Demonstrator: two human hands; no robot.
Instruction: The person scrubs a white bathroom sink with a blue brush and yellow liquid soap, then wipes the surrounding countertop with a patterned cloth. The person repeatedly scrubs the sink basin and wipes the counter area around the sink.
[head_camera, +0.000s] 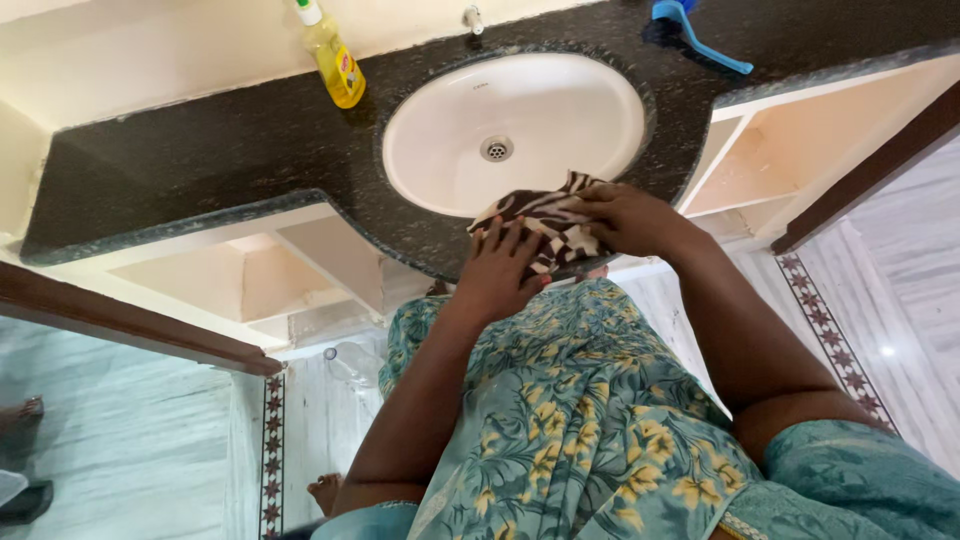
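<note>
While my left hand (497, 268) and right hand (622, 217) press flat, fingers spread, on striped cloth (540, 222) at basin (450, 150) rim | yellow bottle (335, 60) behind-left | blue brush (690, 28) behind-right

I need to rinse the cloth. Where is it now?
The cloth lies under both hands on the counter's front edge, overlapping the sink's near rim.

Sink (450, 150) set in counter (200, 160); bottle (335, 55) left behind it, brush (700, 40) right behind, cloth (545, 225) on its front rim.
</note>
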